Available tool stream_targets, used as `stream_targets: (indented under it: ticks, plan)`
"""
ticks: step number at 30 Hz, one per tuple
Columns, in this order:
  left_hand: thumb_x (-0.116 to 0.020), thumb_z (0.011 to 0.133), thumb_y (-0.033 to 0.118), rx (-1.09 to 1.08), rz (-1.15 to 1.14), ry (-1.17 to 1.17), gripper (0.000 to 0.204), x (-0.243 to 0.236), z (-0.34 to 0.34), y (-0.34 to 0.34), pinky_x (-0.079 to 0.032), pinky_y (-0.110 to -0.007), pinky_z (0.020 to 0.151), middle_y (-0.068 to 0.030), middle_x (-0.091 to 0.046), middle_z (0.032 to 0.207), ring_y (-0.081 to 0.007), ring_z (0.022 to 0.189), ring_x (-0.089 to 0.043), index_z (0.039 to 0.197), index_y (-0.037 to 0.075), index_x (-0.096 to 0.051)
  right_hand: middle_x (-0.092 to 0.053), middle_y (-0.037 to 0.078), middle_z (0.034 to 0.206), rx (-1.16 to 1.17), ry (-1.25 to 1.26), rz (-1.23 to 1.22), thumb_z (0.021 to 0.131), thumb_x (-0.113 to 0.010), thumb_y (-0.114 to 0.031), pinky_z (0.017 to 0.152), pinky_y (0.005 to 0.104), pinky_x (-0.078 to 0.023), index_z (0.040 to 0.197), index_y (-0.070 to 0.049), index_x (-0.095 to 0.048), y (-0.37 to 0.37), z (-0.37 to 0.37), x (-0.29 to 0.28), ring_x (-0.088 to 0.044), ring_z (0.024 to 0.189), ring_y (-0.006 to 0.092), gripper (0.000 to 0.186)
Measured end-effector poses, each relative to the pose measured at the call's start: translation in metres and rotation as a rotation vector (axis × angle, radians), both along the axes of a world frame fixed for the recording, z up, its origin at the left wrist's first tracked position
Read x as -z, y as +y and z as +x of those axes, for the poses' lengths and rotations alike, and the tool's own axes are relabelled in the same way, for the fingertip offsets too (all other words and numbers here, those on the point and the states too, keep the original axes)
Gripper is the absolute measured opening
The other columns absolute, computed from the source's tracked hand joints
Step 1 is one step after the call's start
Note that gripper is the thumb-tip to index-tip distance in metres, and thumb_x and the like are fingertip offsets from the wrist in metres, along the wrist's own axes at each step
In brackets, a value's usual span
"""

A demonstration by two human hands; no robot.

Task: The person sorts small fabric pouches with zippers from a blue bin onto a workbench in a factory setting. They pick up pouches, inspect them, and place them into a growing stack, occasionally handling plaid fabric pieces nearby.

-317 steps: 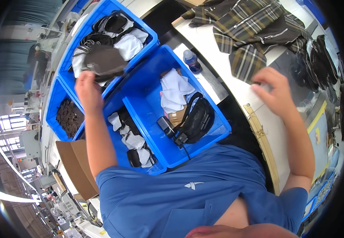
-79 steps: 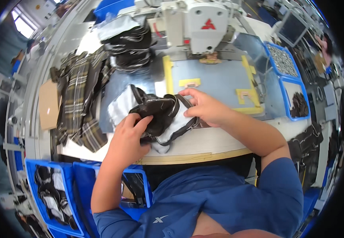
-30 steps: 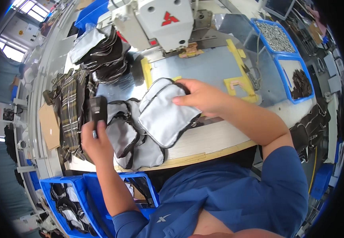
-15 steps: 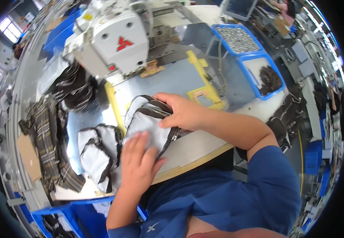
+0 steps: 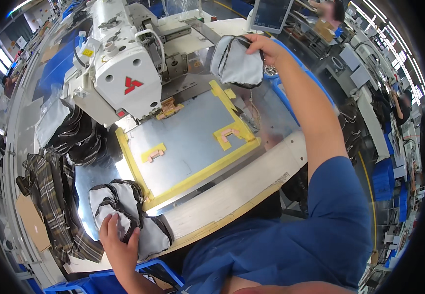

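My right hand is raised at the far side of the table. It grips the upper edge of a light grey zippered pouch with black trim, which hangs beside the sewing machine. At the near left, my left hand has its fingers and thumb around a fold of another light grey pouch with black edging. That pouch lies among similar ones, and one more grey pouch sticks out to the right of my hand. Between my hands lies a flat metal plate bordered with yellow tape.
A white sewing machine stands behind the plate. Plaid fabric pieces and a stack of black-and-grey pouches lie on the left. Blue trays sit to the right, partly behind my arm. A blue bin is below the near edge.
My right hand has carried a pouch from the middle to the far right. My left hand has left that pouch and moved down and left onto the other pouches. The plate is now uncovered.
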State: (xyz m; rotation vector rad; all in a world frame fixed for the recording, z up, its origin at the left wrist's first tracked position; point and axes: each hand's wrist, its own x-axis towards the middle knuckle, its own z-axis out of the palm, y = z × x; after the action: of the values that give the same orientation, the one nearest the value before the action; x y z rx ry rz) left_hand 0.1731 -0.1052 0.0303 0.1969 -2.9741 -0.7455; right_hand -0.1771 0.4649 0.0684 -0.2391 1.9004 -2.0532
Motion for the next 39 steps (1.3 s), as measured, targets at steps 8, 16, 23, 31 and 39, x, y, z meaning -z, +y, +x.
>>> stream_targets:
  ticks: [8, 16, 23, 31, 39]
  plan:
    - [-0.075, 0.077, 0.004, 0.004, -0.048, 0.077, 0.053, 0.005, -0.001, 0.002, -0.044, -0.043, 0.104, -0.0197, -0.056, 0.137, -0.0376, 0.125, -0.054, 0.129, 0.002, -0.061, -0.07, 0.018, 0.111, 0.246, 0.456, 1.211, 0.076, -0.08, -0.029, 0.093, 0.0382, -0.052, 0.118, -0.004, -0.07, -0.007, -0.055, 0.035, -0.067, 0.105, 0.0303, 0.05]
    - [-0.064, 0.088, 0.003, -0.124, 0.133, 0.221, 0.027, 0.011, 0.003, -0.021, -0.047, -0.039, 0.092, -0.019, -0.067, 0.107, -0.036, 0.1, -0.063, 0.115, -0.002, -0.065, -0.073, 0.011, 0.096, 0.471, 0.691, 0.722, 0.088, -0.069, -0.02, 0.078, 0.0353, -0.053, 0.095, -0.002, -0.072, -0.186, 0.066, -0.025, -0.069, 0.087, 0.0254, 0.019]
    - [-0.056, 0.103, 0.013, -0.416, 0.388, 0.64, 0.02, 0.006, -0.003, -0.041, -0.044, -0.027, 0.067, -0.0017, -0.063, 0.084, -0.0099, 0.074, -0.052, 0.11, -0.004, -0.064, -0.066, 0.01, 0.102, -0.528, 0.962, 0.556, 0.083, -0.071, -0.009, 0.081, 0.037, -0.052, 0.103, -0.004, -0.068, -0.323, 0.166, 0.026, -0.063, 0.092, 0.0287, 0.021]
    - [-0.055, 0.1, 0.002, -0.476, 0.342, 0.491, 0.033, 0.013, 0.002, -0.057, -0.05, -0.03, 0.09, -0.0137, -0.068, 0.12, -0.0206, 0.104, -0.065, 0.132, 0.002, -0.061, -0.062, 0.01, 0.109, -0.692, 1.286, 0.437, 0.077, -0.067, -0.003, 0.089, 0.0416, -0.049, 0.11, -0.006, -0.066, -0.433, 0.173, 0.059, -0.06, 0.102, 0.0311, 0.033]
    - [-0.073, 0.079, 0.003, -0.34, 0.038, 0.471, 0.047, 0.026, 0.061, -0.042, -0.054, -0.041, 0.089, -0.0228, -0.068, 0.113, -0.0387, 0.101, -0.068, 0.125, 0.0, -0.061, -0.059, 0.011, 0.097, -0.926, 1.187, 0.488, 0.083, -0.066, -0.011, 0.069, 0.0443, -0.053, 0.094, -0.006, -0.061, -0.446, 0.227, 0.057, -0.064, 0.08, 0.0327, 0.013]
